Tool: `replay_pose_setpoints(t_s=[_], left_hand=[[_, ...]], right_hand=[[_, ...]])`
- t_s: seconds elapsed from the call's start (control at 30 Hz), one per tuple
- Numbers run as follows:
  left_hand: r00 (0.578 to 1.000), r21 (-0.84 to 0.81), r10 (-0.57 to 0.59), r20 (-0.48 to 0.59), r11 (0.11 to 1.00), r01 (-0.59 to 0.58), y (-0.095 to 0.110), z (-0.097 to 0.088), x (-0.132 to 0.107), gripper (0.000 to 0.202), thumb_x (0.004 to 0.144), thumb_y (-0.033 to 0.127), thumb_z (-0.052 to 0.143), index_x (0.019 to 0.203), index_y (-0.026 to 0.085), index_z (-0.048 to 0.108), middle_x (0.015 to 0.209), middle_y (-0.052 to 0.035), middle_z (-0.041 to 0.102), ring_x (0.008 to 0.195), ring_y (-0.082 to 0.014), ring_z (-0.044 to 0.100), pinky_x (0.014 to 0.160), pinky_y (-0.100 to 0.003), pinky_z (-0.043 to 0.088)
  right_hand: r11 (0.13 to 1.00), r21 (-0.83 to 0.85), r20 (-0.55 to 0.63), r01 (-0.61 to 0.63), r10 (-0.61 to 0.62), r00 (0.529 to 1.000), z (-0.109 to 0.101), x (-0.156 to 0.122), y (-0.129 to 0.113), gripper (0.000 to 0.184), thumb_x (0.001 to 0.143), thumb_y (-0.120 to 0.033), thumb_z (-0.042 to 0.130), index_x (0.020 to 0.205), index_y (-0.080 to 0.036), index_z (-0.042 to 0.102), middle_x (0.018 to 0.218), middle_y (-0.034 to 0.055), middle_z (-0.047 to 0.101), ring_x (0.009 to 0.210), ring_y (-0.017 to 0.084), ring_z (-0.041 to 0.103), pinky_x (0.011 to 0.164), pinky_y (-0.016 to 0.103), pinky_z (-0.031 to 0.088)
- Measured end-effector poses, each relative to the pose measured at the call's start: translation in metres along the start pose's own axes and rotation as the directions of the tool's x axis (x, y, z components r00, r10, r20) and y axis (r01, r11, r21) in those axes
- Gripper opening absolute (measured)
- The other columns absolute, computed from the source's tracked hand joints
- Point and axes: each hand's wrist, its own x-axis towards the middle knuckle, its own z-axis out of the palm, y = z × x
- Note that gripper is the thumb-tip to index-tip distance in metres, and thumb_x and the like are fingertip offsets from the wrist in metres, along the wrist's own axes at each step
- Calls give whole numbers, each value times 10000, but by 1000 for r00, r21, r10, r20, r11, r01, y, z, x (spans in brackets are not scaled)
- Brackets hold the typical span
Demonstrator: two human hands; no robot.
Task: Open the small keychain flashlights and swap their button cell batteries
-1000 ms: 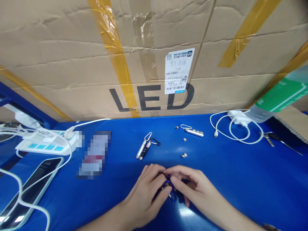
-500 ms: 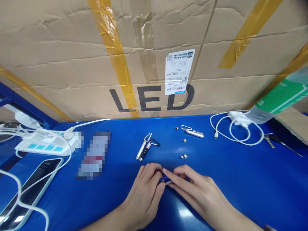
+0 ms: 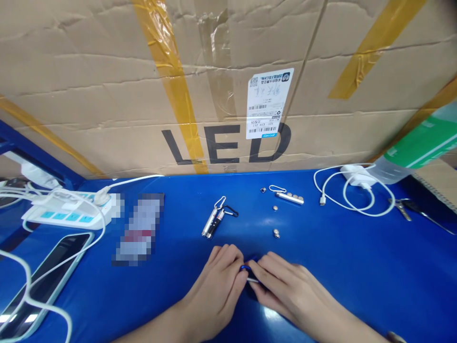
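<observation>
In the head view, my left hand (image 3: pixel 223 286) is closed, its thumb and fingers pinching one end of a blue carabiner (image 3: pixel 244 267) with a thin silver bar. Against the other side of it, my right hand (image 3: pixel 285 281) has its fingers curled in a grip. Whatever is joined to the carabiner is mostly hidden by the fingers. Beyond my hands lie a silver keychain flashlight (image 3: pixel 210 222) and a black keychain flashlight (image 3: pixel 216 224), each with a clip. Small button cells (image 3: pixel 276 232) rest on the table to the right of them, close together.
Farther back, a silver tube (image 3: pixel 290 198) with a clip lies beside several button cells. On the left are a power strip (image 3: pixel 71 214), a phone (image 3: pixel 46 286) and white cables. A charger (image 3: pixel 357 175), keys (image 3: pixel 403 209) and a green-labelled bottle (image 3: pixel 424 136) are right. A cardboard box (image 3: pixel 107 71) stands behind.
My right hand's fingers have curled in more, and the blue carabiner has turned slightly between my hands. The two nearest button cells now sit closer together, one partly behind the other.
</observation>
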Motion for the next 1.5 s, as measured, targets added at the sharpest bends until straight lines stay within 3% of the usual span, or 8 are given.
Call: replay_pose_setpoints(t_s=[0.27,0.5,0.67,0.83,1.2,1.3,1.37,1.5], left_hand=[[999,-3,45,8,999,-45,-2,2,-1,244,936,190,233,816,164,443,850,-48,490,748,-167,416,711,-322,358],[1000,-77,-25,2,997,26,1,-2,-1,203,928,197,253,871,168,445,879,-55,495,779,-175,428,735,-339,359],[1000,-147,-18,-19,989,15,3,-3,-1,205,920,168,266,961,171,468,941,-68,516,842,-178,454,783,-338,366],[995,-119,90,-47,988,-95,3,1,-3,216,920,158,265,958,157,477,913,-73,531,801,-176,450,753,-333,366],[995,-86,102,1,991,-102,5,0,-3,193,923,219,314,874,173,495,874,-54,529,791,-166,467,749,-310,374],[974,32,214,74,976,-217,6,4,-3,212,910,261,356,807,170,518,846,-50,548,775,-170,473,735,-317,365],[965,63,258,37,964,-260,7,6,-2,213,897,262,385,776,161,528,811,-48,547,738,-159,476,718,-314,363],[983,14,28,-179,1000,-26,2,6,2,164,892,217,425,842,177,576,867,-49,561,818,-165,516,761,-318,369]], right_hand=[[997,75,-106,-13,20,994,-2,1,-2,193,885,-129,422,831,-123,607,664,41,570,610,135,529,522,231,454],[994,81,-130,-66,77,988,-4,-2,1,198,900,-181,437,953,-108,613,710,52,594,655,130,563,604,226,503],[991,81,-128,-104,114,985,-7,-2,-2,229,911,-204,416,1011,-122,604,743,56,611,657,125,566,555,206,501],[995,69,-170,-75,86,982,-10,0,-6,244,913,-202,411,1019,-110,610,755,68,621,661,130,576,567,209,520],[993,-106,-187,43,-62,980,-13,-4,-3,246,921,-187,406,1071,-100,581,761,73,636,662,134,580,533,211,485],[995,-101,-196,-14,-6,981,-15,-4,6,268,929,-207,393,1131,-122,547,823,71,640,700,123,582,576,200,495],[984,-145,-219,-100,67,973,-17,-3,16,274,934,-218,379,1127,-126,551,802,63,629,689,117,580,569,192,490],[903,-288,-241,-319,254,937,-23,0,40,367,955,-304,297,1095,-117,580,780,63,607,670,119,593,527,191,461]])
